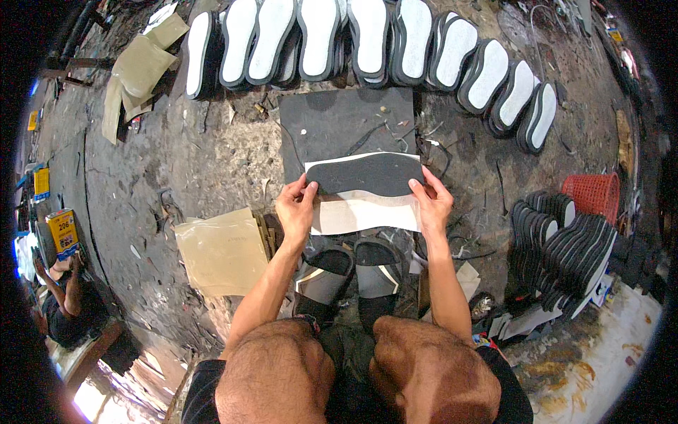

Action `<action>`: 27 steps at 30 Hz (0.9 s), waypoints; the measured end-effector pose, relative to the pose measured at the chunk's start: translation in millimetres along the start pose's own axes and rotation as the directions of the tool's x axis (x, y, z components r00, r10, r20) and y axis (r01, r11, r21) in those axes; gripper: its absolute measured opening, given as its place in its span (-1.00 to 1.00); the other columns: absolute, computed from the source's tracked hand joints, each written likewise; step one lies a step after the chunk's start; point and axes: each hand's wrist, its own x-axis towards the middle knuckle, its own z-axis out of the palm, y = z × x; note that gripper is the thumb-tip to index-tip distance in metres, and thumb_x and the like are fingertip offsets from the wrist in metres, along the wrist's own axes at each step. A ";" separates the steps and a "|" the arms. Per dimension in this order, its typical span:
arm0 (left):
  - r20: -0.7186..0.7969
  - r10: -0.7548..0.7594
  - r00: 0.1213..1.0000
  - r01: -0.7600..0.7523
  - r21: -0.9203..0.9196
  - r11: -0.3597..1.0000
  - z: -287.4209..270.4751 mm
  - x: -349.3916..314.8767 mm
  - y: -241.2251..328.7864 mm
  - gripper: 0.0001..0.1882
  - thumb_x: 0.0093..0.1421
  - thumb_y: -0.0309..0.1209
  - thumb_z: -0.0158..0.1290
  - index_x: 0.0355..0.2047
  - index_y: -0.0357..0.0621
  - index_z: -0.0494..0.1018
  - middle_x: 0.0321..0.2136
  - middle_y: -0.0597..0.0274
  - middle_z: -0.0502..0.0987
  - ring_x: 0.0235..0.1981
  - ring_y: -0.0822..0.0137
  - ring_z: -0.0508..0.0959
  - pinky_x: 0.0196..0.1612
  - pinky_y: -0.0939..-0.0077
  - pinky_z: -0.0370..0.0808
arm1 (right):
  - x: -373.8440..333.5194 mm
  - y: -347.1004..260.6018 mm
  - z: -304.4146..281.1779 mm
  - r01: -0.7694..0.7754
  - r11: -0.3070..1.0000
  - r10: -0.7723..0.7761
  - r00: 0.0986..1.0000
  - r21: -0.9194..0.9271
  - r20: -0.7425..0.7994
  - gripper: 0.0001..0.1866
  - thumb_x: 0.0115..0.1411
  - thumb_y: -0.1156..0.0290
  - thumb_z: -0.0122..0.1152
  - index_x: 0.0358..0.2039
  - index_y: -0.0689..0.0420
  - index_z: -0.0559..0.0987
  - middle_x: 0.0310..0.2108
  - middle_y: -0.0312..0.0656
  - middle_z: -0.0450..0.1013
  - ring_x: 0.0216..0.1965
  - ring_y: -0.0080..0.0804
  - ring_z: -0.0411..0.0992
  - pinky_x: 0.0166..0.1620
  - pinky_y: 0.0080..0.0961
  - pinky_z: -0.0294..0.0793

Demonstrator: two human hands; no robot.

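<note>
Bare knees [275, 374] below, a black sole [364, 175] up between two hands

The knees are closest, under the hands. The left hand [296, 212] is nearly closed. Its thumb is on top, and it pinches the left end of the sole and a white sheet [367, 218]. The right hand [432, 203] pinches the right end, thumb on top, fingers a bit bent. The sole lies flat over the top part of the sheet, between the hands. A thin bit of white peeks out above it, and a big bit shows below.

Just below the hands are two shoes [325, 283]. To the left of the left hand is a pile of tan sheets [220, 253]. Just past both hands is a dark mat [346, 116], and past that a curved row of white-topped soles [369, 39]. Well to the right of the right hand are a red basket [593, 196] and stacked soles [579, 258]. Far left of the left hand are a yellow box [63, 233] and another person [70, 300]; it looks small and bent there, so I can't tell if that person holds the box.
</note>
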 end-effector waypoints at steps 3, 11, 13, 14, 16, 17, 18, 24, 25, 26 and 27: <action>-0.003 0.032 0.999 -0.032 0.045 0.998 -0.2 1.2 1.5 -0.57 0.22 -0.28 0.30 0.04 -0.25 0.60 -0.29 0.14 0.61 -0.31 0.45 0.52 -0.18 0.52 0.48 | 2.9 7.5 -3.8 0.009 1.000 -0.009 1.000 -0.020 -0.002 -0.49 0.14 0.51 0.46 0.13 0.23 0.58 0.03 -0.10 0.57 -0.04 -0.43 0.54 0.04 -0.49 0.53; -0.036 0.063 0.997 -0.060 0.055 0.997 0.2 1.5 4.3 -0.60 0.18 -0.33 0.33 0.00 -0.25 0.62 -0.41 0.20 0.52 -0.40 0.42 0.51 -0.26 0.45 0.49 | 11.5 16.9 -2.3 0.109 0.989 -0.107 0.994 -0.096 0.023 -0.55 0.14 0.59 0.42 0.07 0.23 0.58 -0.12 -0.19 0.59 -0.22 -0.55 0.55 -0.16 -0.58 0.62; 0.006 0.021 1.000 -0.022 0.091 0.996 -3.3 2.3 6.7 -0.56 0.18 -0.36 0.31 0.06 -0.24 0.59 -0.33 0.14 0.54 -0.34 0.35 0.54 -0.21 0.39 0.50 | 13.0 14.7 -1.5 0.065 0.990 -0.063 0.998 -0.124 0.015 -0.59 0.12 0.51 0.45 0.01 0.22 0.62 -0.06 -0.14 0.59 -0.11 -0.43 0.55 -0.01 -0.47 0.56; 0.016 0.088 0.996 -0.090 0.197 0.976 -2.0 1.8 14.1 -0.51 0.18 -0.36 0.31 0.11 -0.21 0.55 -0.21 0.10 0.53 -0.23 0.29 0.54 -0.15 0.38 0.50 | 14.1 11.4 -2.7 0.043 0.989 -0.043 0.999 -0.141 0.005 -0.60 0.11 0.48 0.47 -0.02 0.21 0.64 -0.03 -0.12 0.59 -0.05 -0.37 0.55 0.06 -0.41 0.52; 0.059 0.221 0.974 -0.226 0.393 0.891 0.7 0.7 29.6 -0.42 0.16 -0.38 0.30 0.21 -0.15 0.47 0.04 0.00 0.51 -0.03 0.17 0.53 -0.02 0.38 0.49 | 15.0 4.7 -6.6 0.098 0.906 -0.116 0.993 -0.412 -0.018 -0.53 0.02 0.36 0.54 -0.01 0.11 0.66 -0.14 -0.13 0.58 -0.14 -0.22 0.57 -0.01 -0.25 0.54; 0.152 0.370 0.916 -0.395 0.491 0.777 -5.4 2.3 28.8 -0.27 0.13 -0.47 0.24 0.34 -0.09 0.30 0.18 -0.04 0.39 0.12 -0.02 0.44 0.10 0.20 0.44 | 8.2 -15.2 2.7 0.134 0.783 -0.164 0.987 -0.607 0.007 -0.51 0.00 0.32 0.56 -0.01 0.07 0.67 -0.18 -0.13 0.56 -0.16 -0.17 0.56 -0.04 -0.20 0.53; 0.253 0.493 0.832 -0.548 0.508 0.664 -3.7 9.2 27.6 -0.25 0.13 -0.47 0.23 0.35 -0.09 0.28 0.12 -0.05 0.42 0.10 -0.04 0.44 0.11 0.15 0.42 | 0.4 -36.2 7.6 0.157 0.613 -0.207 0.978 -0.774 0.035 -0.48 -0.03 0.28 0.58 -0.01 0.03 0.68 -0.22 -0.14 0.55 -0.18 -0.13 0.55 -0.07 -0.15 0.53; 0.681 0.380 0.625 -0.779 0.512 0.362 0.6 28.5 77.8 -0.24 0.07 -0.33 0.27 0.30 -0.05 0.29 -0.04 0.02 0.51 0.04 -0.02 0.46 0.09 0.03 0.33 | -36.4 -24.6 14.4 0.087 0.900 -0.108 0.994 -0.427 -0.024 -0.54 0.03 0.15 0.56 -0.16 0.10 0.57 -0.41 -0.25 0.44 -0.35 -0.40 0.45 -0.25 -0.40 0.47; 0.681 0.414 0.604 -0.796 0.499 0.342 -4.1 26.6 85.8 -0.35 0.03 -0.29 0.32 0.16 -0.06 0.43 -0.09 0.07 0.52 0.01 0.03 0.47 0.06 0.07 0.33 | -58.0 -8.7 24.5 0.091 0.948 -0.086 0.996 -0.304 0.028 -0.51 0.10 0.10 0.52 -0.10 0.11 0.53 -0.32 -0.26 0.48 -0.37 -0.44 0.47 -0.30 -0.42 0.52; 0.731 0.297 0.614 -0.769 0.470 0.433 -17.1 22.4 91.5 -0.35 -0.01 -0.29 0.35 0.14 -0.05 0.47 -0.09 0.07 0.52 0.02 0.03 0.46 0.05 0.05 0.34 | -90.8 -39.1 48.8 -0.359 0.933 0.359 0.927 -0.021 0.109 -0.39 0.15 0.07 0.48 0.05 0.11 0.41 -0.17 -0.21 0.48 -0.34 -0.42 0.50 -0.38 -0.40 0.59; 0.786 0.192 0.588 -0.741 0.427 0.518 -25.8 10.1 110.0 -0.35 -0.05 -0.28 0.37 0.11 -0.03 0.50 -0.09 0.07 0.52 0.03 0.03 0.46 0.05 0.04 0.35 | -110.3 -52.2 61.2 -0.456 0.881 0.429 0.883 0.124 0.192 -0.23 0.18 0.06 0.45 0.21 0.10 0.23 -0.07 -0.16 0.43 -0.24 -0.44 0.52 -0.42 -0.41 0.65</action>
